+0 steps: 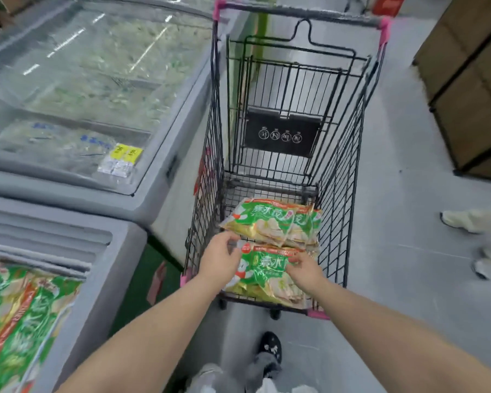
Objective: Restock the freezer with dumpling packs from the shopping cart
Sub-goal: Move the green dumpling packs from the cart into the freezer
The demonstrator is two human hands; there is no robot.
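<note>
A black wire shopping cart [349, 154] with pink corners stands in front of me. Green and yellow dumpling packs lie in its basket: a near pack [262, 275] and a far stack of packs [278, 222]. My left hand [219, 259] grips the near pack's left top edge. Its right side is held by my right hand [305, 269], fingers curled over it. At the lower left, the open grey freezer [119, 251] holds more dumpling packs [20, 321].
A second chest freezer [165, 143] with closed glass lids runs along the left of the cart. Brown shelving [471, 89] stands at the upper right. Another person's feet [459, 222] are on the floor at the right. My own shoe [271, 350] is below the cart.
</note>
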